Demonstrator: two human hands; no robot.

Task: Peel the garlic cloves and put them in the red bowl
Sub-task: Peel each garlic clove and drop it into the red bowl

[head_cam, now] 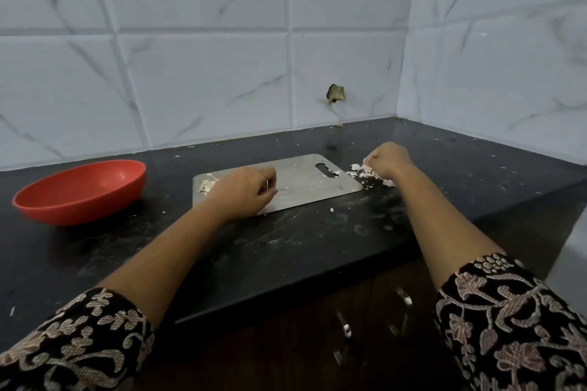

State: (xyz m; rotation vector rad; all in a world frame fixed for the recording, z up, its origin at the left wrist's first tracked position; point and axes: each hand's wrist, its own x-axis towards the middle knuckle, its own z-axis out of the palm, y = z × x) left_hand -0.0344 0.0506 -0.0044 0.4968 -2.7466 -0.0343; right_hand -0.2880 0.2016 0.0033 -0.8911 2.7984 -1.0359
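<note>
The garlic cloves [208, 185] lie at the steel cutting board's [301, 181] left end, just left of the left hand [244, 190] — whether its curled fingers hold anything I cannot tell — toward the red bowl [79, 190], while the right hand [389, 159] pinches garlic skins [365, 172] far right.

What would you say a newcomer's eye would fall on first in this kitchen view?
The red bowl stands out on the dark counter at the left. In the middle lies a steel cutting board, the left hand resting on it beside some garlic at its left end. The right hand is at a heap of pale garlic skins by the board's right end.
</note>
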